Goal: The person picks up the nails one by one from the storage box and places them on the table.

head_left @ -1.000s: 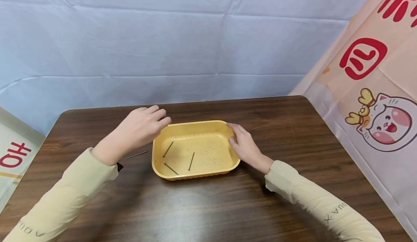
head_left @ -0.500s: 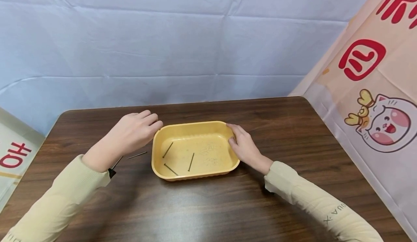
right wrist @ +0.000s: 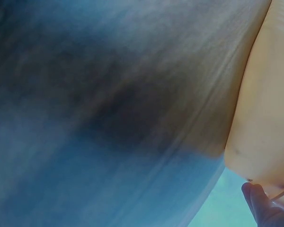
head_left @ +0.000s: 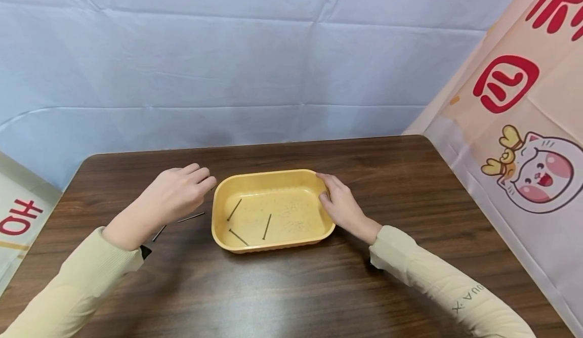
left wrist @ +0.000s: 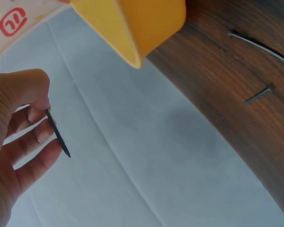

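My left hand [head_left: 182, 191] is in the air just left of a yellow plastic tray [head_left: 273, 178]. In the left wrist view its thumb and fingers pinch a dark nail [left wrist: 58, 132], pointed end downward. My right hand [head_left: 343, 204] grips the tray's right end, thumb over the rim; in the right wrist view only some fingers [right wrist: 262, 203] show beside the tray wall [right wrist: 265, 104]. Three nails lie apart on the tray floor: an upper-left nail [head_left: 234, 210], a lower-left nail [head_left: 238, 237] and a middle nail [head_left: 266, 226].
Left of the tray, two nails show on the brown wooden table [head_left: 291, 287]: one nail [head_left: 191, 217] and another nail [head_left: 159, 233] by the left wrist. A pale cloth backdrop [head_left: 227, 65] hangs behind, and a printed banner [head_left: 510, 125] stands at the right.
My left hand has drawn back leftward from the tray's upper-left corner, uncovering a nail on the table near its wrist. The right hand and the tray stay nearly still.
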Motion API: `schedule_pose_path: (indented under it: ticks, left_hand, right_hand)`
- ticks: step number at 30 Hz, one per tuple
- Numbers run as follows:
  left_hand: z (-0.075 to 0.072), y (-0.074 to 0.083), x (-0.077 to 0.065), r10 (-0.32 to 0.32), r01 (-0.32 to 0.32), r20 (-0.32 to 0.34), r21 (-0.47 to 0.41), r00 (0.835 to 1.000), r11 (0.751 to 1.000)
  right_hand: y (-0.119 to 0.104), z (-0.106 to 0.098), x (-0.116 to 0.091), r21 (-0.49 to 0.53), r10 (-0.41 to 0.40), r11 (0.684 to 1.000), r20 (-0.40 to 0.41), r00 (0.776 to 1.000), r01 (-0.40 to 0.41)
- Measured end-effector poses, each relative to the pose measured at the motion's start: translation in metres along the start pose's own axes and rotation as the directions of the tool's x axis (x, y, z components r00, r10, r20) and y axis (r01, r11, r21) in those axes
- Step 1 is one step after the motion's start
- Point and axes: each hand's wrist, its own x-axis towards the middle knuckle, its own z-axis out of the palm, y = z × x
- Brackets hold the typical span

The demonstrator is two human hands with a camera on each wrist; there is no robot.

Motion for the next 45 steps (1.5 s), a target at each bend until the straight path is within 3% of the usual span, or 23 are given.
schedule_pose_path:
  ticks: [6, 26, 36, 45]
  left_hand:
    - [0.000, 0.000, -0.008, 0.001, -0.001, -0.008, -0.009, 1.000, 1.000]
    - [0.003, 0.003, -0.024, 0.011, -0.004, 0.099, -0.073, 0.995, 0.997]
    - [0.001, 0.006, -0.029, 0.017, 0.016, 0.262, -0.124, 0.965, 0.992]
    - [0.005, 0.008, -0.039, 0.005, 0.033, 0.288, -0.128, 0.958, 0.991]
  right_hand:
    - [0.000, 0.000, 0.000, 0.001, 0.001, 1.000, 0.002, 1.000, -0.001]
    - [-0.001, 0.000, 0.000, 0.002, -0.001, 1.000, 0.001, 1.000, 0.001]
    - [0.000, 0.000, 0.000, 0.001, 0.002, 1.000, -0.002, 1.000, -0.002]
    - [0.000, 0.000, 0.000, -0.003, 0.008, 1.000, 0.002, 1.000, -0.008]
